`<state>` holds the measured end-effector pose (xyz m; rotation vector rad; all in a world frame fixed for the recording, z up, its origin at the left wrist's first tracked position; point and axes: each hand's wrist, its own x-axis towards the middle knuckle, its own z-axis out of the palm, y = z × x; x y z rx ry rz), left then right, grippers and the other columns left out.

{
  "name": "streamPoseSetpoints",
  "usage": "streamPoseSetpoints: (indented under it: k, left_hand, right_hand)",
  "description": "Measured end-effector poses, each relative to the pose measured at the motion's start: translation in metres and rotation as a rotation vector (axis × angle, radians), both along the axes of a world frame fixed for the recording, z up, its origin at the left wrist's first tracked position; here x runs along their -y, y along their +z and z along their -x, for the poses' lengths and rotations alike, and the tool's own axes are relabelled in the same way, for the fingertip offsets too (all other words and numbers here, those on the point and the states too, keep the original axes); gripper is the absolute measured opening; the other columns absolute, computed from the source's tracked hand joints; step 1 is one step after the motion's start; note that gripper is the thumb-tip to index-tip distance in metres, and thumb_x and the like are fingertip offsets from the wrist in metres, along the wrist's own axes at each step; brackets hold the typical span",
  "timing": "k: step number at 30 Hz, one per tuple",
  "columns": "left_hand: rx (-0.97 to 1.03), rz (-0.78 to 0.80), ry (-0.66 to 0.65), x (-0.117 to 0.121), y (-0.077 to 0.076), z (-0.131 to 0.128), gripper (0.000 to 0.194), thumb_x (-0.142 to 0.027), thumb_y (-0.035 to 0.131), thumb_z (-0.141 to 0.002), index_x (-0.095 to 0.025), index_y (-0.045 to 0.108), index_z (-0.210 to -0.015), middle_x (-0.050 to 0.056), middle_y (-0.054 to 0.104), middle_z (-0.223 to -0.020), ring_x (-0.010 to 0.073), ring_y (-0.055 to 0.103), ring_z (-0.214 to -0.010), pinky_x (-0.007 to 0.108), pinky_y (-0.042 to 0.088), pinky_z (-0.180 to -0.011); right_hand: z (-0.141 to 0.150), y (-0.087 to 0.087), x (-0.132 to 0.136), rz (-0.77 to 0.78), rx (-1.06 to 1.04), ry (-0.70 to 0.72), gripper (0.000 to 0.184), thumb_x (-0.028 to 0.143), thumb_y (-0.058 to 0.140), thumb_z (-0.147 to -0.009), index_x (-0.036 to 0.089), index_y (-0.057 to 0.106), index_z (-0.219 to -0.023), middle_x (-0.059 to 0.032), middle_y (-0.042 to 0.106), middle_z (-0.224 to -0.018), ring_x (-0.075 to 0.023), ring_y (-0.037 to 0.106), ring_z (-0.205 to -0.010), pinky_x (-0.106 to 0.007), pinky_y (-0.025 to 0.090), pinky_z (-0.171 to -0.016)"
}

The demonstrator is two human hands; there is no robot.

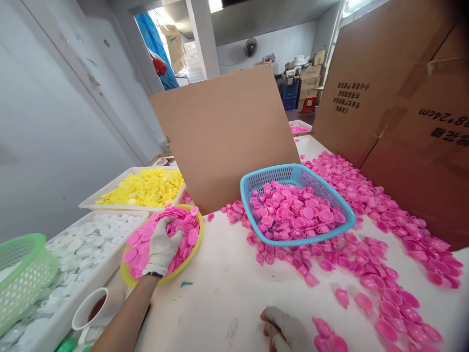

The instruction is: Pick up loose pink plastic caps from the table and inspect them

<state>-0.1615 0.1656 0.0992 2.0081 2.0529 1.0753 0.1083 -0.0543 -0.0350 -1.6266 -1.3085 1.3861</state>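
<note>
My left hand (163,247), in a pale glove, reaches into a round yellow basket (200,234) of flat pink plastic discs (141,239). Its thumb stands apart from the fingers, whose tips touch the discs and are partly hidden among them. At the bottom edge, my right hand (287,330) rests low over the white table (216,303). Bare fingertips show from its glove, and the fingers are curled together; whatever may be inside them is hidden. Small pink plastic cups (330,342) lie just right of that hand.
A blue basket (298,239) holds pink cups, with more heaped around it. Cardboard sheets (227,132) stand behind and right. At left are trays of yellow pieces (146,188) and white pieces (80,249), a green basket (25,278) and a white cup (90,308) of dark liquid.
</note>
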Motion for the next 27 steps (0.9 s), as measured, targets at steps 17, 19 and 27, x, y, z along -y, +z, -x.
streamPoseSetpoints:
  k: [17,19,27]
  left_hand:
    - [0.138,0.039,-0.672,0.126,-0.13,-0.152,0.031,-0.016,0.053,-0.081,-0.018,0.052,-0.111,0.01,0.057,-0.111,0.0223,0.055,-0.105,0.04,0.049,-0.091]
    - [0.118,0.036,-0.665,0.127,-0.134,-0.147,0.036,-0.022,0.054,-0.083,-0.017,0.05,-0.118,0.012,0.055,-0.118,0.0243,0.053,-0.111,0.043,0.047,-0.095]
    - [0.265,0.079,-0.565,0.128,-0.132,-0.133,0.032,-0.026,0.04,-0.091,-0.016,0.05,-0.119,0.013,0.056,-0.12,0.0231,0.053,-0.115,0.045,0.044,-0.1]
  right_hand:
    - [-0.011,-0.006,-0.005,-0.304,-0.01,-0.252,0.044,0.019,0.045,-0.082,0.021,0.044,-0.125,-0.0067,0.062,-0.105,-0.0167,0.062,-0.079,-0.033,0.052,-0.077]
    - [-0.012,-0.004,-0.004,-0.321,-0.016,-0.259,0.045,0.017,0.046,-0.08,0.023,0.046,-0.124,-0.006,0.062,-0.107,-0.0168,0.062,-0.081,-0.032,0.052,-0.076]
    - [-0.014,-0.008,-0.005,-0.366,0.054,-0.285,0.041,0.015,0.045,-0.08,0.022,0.05,-0.121,-0.0055,0.063,-0.099,-0.0166,0.061,-0.079,-0.031,0.052,-0.073]
